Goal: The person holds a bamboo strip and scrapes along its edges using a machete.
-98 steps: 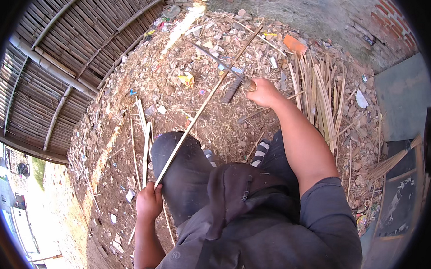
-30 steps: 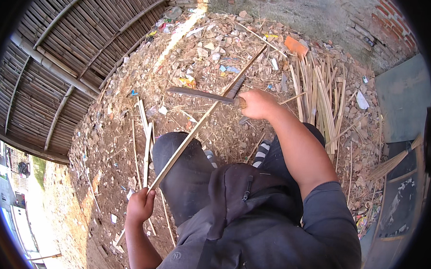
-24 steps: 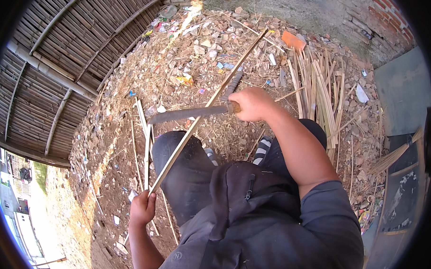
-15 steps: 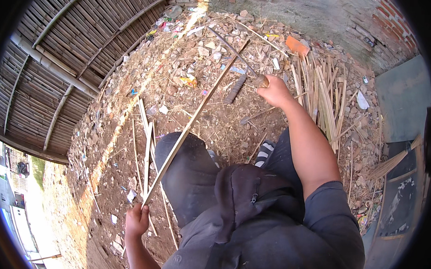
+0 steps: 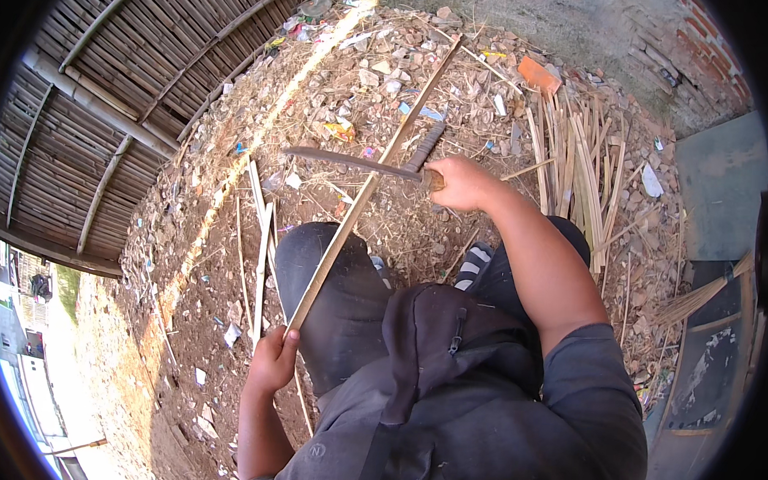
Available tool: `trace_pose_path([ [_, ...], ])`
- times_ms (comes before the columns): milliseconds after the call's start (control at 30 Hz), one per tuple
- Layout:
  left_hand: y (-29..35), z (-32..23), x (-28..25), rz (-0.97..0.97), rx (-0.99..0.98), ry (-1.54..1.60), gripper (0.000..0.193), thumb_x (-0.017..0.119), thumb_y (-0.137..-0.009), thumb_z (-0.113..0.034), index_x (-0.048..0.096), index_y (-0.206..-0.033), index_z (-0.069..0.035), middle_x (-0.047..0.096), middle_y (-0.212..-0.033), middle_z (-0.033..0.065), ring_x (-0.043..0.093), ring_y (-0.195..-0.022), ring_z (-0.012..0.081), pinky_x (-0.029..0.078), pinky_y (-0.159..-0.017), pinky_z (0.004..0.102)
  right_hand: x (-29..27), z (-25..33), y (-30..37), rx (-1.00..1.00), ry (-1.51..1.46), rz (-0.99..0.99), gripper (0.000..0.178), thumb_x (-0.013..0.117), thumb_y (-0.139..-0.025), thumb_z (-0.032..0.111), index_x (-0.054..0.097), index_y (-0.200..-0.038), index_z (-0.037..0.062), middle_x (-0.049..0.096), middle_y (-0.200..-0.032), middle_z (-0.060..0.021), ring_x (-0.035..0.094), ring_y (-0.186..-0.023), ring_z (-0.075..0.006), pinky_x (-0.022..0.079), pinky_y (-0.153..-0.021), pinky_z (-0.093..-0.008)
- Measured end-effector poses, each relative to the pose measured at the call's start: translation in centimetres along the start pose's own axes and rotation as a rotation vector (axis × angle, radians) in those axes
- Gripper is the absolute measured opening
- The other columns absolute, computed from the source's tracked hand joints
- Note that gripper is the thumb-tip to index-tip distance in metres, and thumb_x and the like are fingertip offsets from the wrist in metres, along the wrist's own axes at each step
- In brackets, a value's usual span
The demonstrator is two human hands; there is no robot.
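Observation:
My left hand (image 5: 271, 361) is closed round the near end of a long, flat bamboo strip (image 5: 337, 238). The strip slants up and away to the right, passing over my left knee. In my right hand (image 5: 460, 183) is the wooden handle of a machete (image 5: 344, 160). Its dark blade points left and crosses the strip around the middle; whether the edge touches the strip I cannot tell. A dark ribbed bar (image 5: 427, 145) lies on the ground just beyond the machete's handle.
Several bamboo strips (image 5: 583, 166) lie in a pile at the right, and a few more strips (image 5: 261, 236) beside my left knee. Stones and litter cover the ground. A bamboo-slat wall (image 5: 179, 55) stands at the left, a brick-and-plaster wall (image 5: 577, 35) at the back.
The machete has come down toward me and swung so its blade points left across the strip. My left hand has moved right and slightly away from me, with the strip.

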State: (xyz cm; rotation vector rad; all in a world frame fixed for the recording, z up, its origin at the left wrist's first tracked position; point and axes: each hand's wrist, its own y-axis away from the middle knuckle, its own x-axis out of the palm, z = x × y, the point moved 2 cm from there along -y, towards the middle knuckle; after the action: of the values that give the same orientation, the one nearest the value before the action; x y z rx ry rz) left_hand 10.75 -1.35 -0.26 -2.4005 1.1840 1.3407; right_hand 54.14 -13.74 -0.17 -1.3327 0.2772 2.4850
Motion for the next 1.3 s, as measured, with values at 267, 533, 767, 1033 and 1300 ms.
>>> trace_pose_path([
  [267,-0.3,-0.8,0.2,-0.065,0.057,-0.136,0.045,0.052,-0.104,-0.036,0.052,-0.079,0.001,0.057,-0.066,0.0247,0.059,-0.063,0.0439,0.045,-0.059,0.0479,1.0,3.1,0.6,-0.105,0.195,0.109,0.032,0.073,-0.070,0.025,0.068,-0.097,0.0087,0.069,-0.085,-0.0169,0.069,-0.079,-0.0327,0.053,-0.073,-0.0465],
  [533,-1.0,-1.3,-0.4,-0.033,0.034,-0.081,0.042,0.052,-0.104,-0.035,0.055,-0.084,0.002,0.059,-0.066,0.0251,0.060,-0.063,0.0457,0.045,-0.057,0.0483,1.3,2.2,-0.3,-0.001,-0.005,0.107,0.038,0.068,-0.072,0.022,0.069,-0.107,0.0074,0.070,-0.091,-0.0170,0.069,-0.083,-0.0335,0.054,-0.075,-0.0446],
  [767,-0.1,-1.1,0.1,-0.061,0.047,-0.165,0.043,0.052,-0.104,-0.035,0.054,-0.082,0.002,0.059,-0.067,0.0263,0.060,-0.066,0.0474,0.045,-0.060,0.0510,-0.3,-0.1,-0.9,0.243,-0.170,0.005,0.036,0.066,-0.076,0.020,0.070,-0.110,0.0091,0.072,-0.100,-0.0183,0.069,-0.092,-0.0338,0.055,-0.080,-0.0438],
  [1033,-0.7,-0.6,-0.1,-0.026,0.004,-0.120,0.044,0.051,-0.104,-0.037,0.055,-0.084,0.002,0.060,-0.069,0.0260,0.060,-0.068,0.0472,0.045,-0.063,0.0501,0.3,4.0,0.5,-0.001,0.140,0.114,0.031,0.067,-0.073,0.018,0.070,-0.102,0.0088,0.070,-0.091,-0.0169,0.069,-0.090,-0.0351,0.055,-0.077,-0.0484],
  [1300,-1.1,-1.1,-0.5,0.054,-0.053,-0.031,0.046,0.049,-0.105,-0.039,0.060,-0.088,0.003,0.061,-0.070,0.0220,0.062,-0.066,0.0335,0.048,-0.065,0.0434,0.5,-3.7,-2.0,0.212,0.006,0.025,0.040,0.066,-0.076,0.020,0.070,-0.115,0.0099,0.071,-0.107,-0.0190,0.069,-0.098,-0.0341,0.055,-0.086,-0.0435],
])
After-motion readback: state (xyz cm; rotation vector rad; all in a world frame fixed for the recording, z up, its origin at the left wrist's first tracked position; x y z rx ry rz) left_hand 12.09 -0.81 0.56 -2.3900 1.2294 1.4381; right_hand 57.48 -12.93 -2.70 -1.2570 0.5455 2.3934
